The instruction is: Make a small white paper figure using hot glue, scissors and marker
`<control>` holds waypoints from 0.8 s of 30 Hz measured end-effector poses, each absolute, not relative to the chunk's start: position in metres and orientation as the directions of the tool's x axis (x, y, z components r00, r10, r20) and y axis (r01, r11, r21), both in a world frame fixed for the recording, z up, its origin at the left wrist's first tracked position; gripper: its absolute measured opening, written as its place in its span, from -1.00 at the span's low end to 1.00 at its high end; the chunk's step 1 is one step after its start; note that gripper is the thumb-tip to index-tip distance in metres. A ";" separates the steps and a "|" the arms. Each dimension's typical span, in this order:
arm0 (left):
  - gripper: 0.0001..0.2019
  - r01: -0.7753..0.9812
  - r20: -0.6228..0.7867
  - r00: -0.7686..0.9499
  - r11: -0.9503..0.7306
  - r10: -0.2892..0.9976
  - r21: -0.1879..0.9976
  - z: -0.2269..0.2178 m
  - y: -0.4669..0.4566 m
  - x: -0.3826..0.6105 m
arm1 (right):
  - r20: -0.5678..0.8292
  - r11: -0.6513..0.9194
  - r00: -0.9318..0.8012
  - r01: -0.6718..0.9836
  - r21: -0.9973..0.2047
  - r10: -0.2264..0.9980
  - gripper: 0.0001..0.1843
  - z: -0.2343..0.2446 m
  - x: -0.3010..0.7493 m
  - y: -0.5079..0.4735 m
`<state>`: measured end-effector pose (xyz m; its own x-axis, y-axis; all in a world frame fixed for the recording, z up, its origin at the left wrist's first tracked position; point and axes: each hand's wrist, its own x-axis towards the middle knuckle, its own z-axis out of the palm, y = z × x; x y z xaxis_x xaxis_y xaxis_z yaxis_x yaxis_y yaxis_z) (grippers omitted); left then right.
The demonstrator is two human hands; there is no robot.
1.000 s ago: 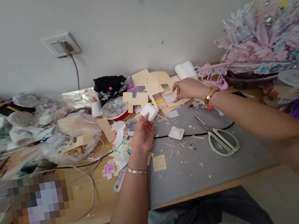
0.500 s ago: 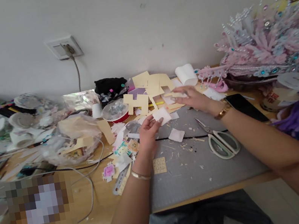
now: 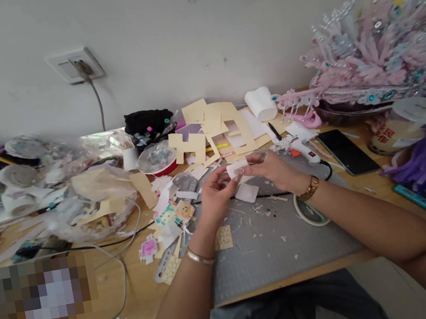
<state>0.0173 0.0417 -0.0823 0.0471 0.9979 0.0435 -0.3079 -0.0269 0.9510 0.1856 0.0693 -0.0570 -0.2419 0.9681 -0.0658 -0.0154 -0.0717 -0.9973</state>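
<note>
Both hands meet above the grey cutting mat (image 3: 276, 247). My left hand (image 3: 213, 197) pinches a small white paper piece (image 3: 238, 167) at its left end. My right hand (image 3: 269, 169) is closed on the same piece from the right, with something thin between its fingers that I cannot make out. Another white scrap (image 3: 248, 193) lies on the mat just below the hands. Scissors (image 3: 307, 212) lie partly hidden under my right wrist.
Cream card cut-outs (image 3: 211, 124) are piled at the back. A glue gun (image 3: 303, 147), a phone (image 3: 347, 150) and a pink feathered headdress (image 3: 375, 56) sit to the right. Plastic bags, tape rolls and cables clutter the left. A ruler (image 3: 164, 257) lies by the mat's edge.
My right hand has drawn back from the card pile to meet my left hand at the white piece. The view has shifted slightly left, which brings the glue gun and the phone into sight.
</note>
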 end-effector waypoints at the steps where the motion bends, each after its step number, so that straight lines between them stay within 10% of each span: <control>1: -0.53 -0.312 0.040 0.050 -0.023 0.998 0.950 -0.083 0.042 0.017 | -0.075 -0.083 -0.247 -0.026 -0.996 0.966 -0.57 -0.058 0.186 0.069; 24: -0.56 -0.372 -0.125 -0.089 0.083 0.988 0.925 -0.076 0.042 0.020 | -0.084 -0.087 -0.238 -0.005 -0.996 0.968 -0.63 -0.059 0.188 0.071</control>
<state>0.0203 0.0425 -0.0759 -0.0889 0.9882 -0.1246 -0.3717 0.0831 0.9246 0.1884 0.0713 -0.0585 -0.2377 0.9677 -0.0835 -0.0047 -0.0872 -0.9962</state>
